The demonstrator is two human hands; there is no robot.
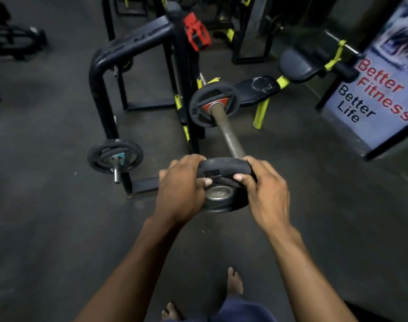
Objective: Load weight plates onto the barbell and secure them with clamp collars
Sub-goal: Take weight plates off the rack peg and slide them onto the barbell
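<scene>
1. Plate [224,182] sits on the near end of the bar [225,133], sleeve tip showing through its hole; only one view, the head camera.
2. Left hand [179,189] grips the plate's left rim, thumb on the face; right hand [265,194] grips the right rim, thumb on the face too. Both curled round it.
3. Far plate [213,104] already sits up the bar, well apart from mine. Long bare stretch between.
4. Risk: if I push unevenly the plate could cock and bind on the sleeve, I judge.
5. Risk: plate is barely on; letting go now could drop it off the end toward my bare foot [235,281] below.
6. Risk: fingers behind the rim could get pinched when the plates meet.
7. Collar [196,33], red, hangs on the rack [119,52], not on the bar yet.
8. Room: open floor [59,228] left and right of me; rack just left of the bar, bench [256,89] beyond right.
</scene>
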